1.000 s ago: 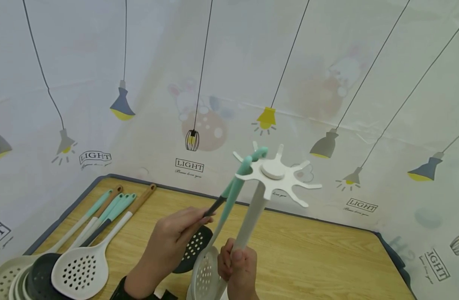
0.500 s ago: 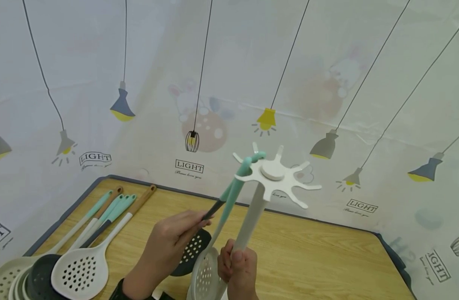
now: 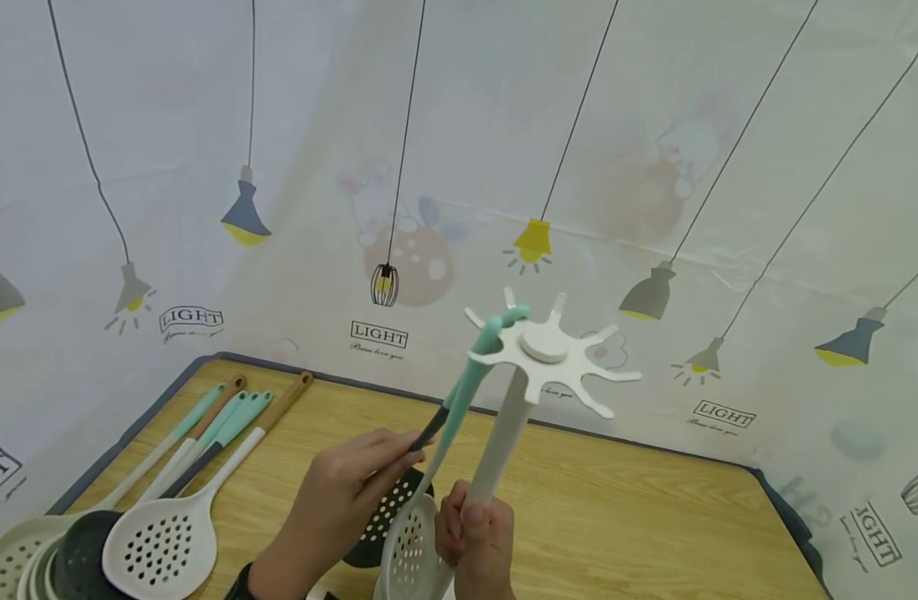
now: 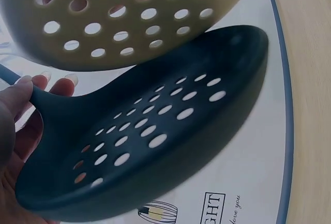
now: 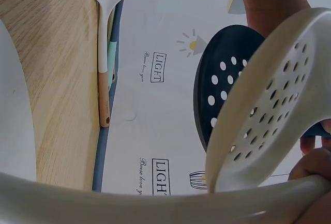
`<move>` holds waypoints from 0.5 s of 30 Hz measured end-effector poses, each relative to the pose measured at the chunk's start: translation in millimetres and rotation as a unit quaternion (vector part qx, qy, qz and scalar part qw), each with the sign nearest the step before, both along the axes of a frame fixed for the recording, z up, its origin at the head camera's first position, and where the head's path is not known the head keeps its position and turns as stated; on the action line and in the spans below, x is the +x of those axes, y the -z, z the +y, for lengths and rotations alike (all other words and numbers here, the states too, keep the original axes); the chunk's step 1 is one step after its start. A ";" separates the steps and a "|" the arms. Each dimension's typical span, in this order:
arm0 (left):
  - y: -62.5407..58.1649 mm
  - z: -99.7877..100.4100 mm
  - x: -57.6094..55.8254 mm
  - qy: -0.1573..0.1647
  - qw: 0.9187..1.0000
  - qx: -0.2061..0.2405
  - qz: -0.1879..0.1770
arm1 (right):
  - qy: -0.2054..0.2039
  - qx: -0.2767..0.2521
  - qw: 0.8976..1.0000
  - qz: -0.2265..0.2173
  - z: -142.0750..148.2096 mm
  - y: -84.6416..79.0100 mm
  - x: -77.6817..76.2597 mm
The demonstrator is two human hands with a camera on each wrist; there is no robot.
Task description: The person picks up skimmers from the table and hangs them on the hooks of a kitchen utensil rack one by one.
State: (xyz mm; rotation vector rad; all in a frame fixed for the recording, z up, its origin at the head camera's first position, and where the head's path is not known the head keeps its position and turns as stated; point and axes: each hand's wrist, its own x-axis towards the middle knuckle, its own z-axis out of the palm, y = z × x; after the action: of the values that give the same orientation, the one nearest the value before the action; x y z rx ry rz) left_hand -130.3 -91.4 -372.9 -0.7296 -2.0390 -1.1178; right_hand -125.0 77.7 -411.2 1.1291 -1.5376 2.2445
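Observation:
My left hand (image 3: 338,492) pinches the dark shaft of a black skimmer (image 4: 150,131) with a mint-green handle end. That handle's tip reaches the hooked arms of a white utensil stand (image 3: 544,343). My right hand (image 3: 477,533) grips the stand's post, which leans to the right at the top. A pale skimmer (image 3: 409,546), also with a mint handle, hangs from one arm beside the black one. The black skimmer's perforated head sits behind the pale head in the head view. In the right wrist view the two heads overlap.
Several utensils lie together at the table's left, with a white skimmer (image 3: 161,546) on top and its wooden handle (image 3: 284,400) pointing back. The wood-grain table (image 3: 639,517) has a dark blue edge. A cloth (image 3: 459,125) printed with lamps hangs behind.
The black skimmer's head has shifted slightly down and right, and its handle now lies closer behind the pale skimmer's handle. My left hand has lowered a little; my right hand stays on the post.

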 end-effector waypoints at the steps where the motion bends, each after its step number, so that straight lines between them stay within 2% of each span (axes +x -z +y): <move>1: 0.3 0.0 -0.1 -0.002 1.000 0.000 0.000 | 0.001 0.000 1.000 -0.003 0.0 0.1 0.2; 9: 1.7 -0.2 1.7 -0.012 0.999 -0.003 -0.033 | -0.003 -0.006 1.000 0.013 -0.4 1.2 -1.8; 15: 2.4 -1.2 3.0 -0.023 0.997 -0.014 -0.072 | -0.010 -0.010 1.000 0.022 -0.6 1.2 -2.9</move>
State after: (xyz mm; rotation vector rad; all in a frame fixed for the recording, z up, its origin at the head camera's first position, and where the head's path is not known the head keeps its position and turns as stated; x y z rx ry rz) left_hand -127.4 -92.6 -375.3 -0.6297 -2.1850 -1.1458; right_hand -127.9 77.1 -412.4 1.1868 -1.4905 2.2264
